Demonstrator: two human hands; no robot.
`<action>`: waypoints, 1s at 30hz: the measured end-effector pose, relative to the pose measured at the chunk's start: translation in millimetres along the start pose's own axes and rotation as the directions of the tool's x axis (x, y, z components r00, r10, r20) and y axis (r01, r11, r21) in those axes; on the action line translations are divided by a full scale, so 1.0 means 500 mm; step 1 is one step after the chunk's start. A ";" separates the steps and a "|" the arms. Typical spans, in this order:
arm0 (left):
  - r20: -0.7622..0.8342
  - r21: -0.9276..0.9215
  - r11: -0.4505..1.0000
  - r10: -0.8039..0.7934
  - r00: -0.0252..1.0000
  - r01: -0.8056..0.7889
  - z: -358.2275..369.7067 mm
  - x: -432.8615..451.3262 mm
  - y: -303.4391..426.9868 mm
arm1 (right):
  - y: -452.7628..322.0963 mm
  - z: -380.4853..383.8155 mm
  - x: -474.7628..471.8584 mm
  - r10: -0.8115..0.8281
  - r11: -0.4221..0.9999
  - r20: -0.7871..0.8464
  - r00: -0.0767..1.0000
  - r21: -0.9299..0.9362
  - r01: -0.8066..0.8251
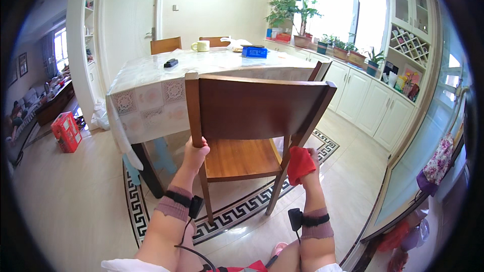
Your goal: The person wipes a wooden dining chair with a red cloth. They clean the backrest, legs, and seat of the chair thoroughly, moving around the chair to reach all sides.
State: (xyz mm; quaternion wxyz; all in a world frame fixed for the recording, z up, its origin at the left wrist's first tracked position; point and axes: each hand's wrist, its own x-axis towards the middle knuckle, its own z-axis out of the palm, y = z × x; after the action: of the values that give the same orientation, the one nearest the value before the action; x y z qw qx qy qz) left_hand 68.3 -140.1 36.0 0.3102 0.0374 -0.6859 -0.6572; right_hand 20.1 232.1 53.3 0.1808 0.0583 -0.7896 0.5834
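A brown wooden chair (261, 109) stands before me, its back towards me. My left hand (197, 153) is closed around the chair's left back post, below the backrest. My right hand (312, 158) is at the right back post with a red cloth (300, 166) in it; the cloth covers part of the hand, and whether the fingers touch the post is hard to see. Beyond the chair is a dining table with a patterned tablecloth (147, 94). On it are a pale yellow mug (203, 46), a blue box (254, 51) and a small black object (171, 63).
Two more chairs (166, 45) stand behind the table, and another (320, 71) at its right side. A red box (67, 132) sits on the floor at left. White cabinets (372, 109) with potted plants run along the right wall. A glass door (408, 158) is at right.
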 end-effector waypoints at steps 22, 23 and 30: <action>-0.033 0.097 0.986 0.142 0.989 -0.139 0.016 -0.025 0.010 | -0.404 0.108 -0.076 -0.764 0.589 -0.525 0.375 -0.330 0.738; -0.041 0.133 0.981 0.149 0.988 -0.143 0.016 -0.028 0.015 | -0.444 0.125 -0.072 -0.844 0.491 -0.459 0.276 -0.457 0.742; -0.024 0.029 0.984 0.178 0.984 -0.177 0.005 -0.012 -0.019 | -0.568 0.288 -0.063 -0.896 0.227 0.182 0.404 -0.596 0.770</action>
State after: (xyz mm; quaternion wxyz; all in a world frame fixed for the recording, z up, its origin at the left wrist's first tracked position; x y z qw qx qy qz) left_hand 68.4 -136.3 25.1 0.3763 -0.0109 -0.6910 -0.6171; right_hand 104.2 4.0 261.2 0.5509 0.3535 -0.7474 0.1137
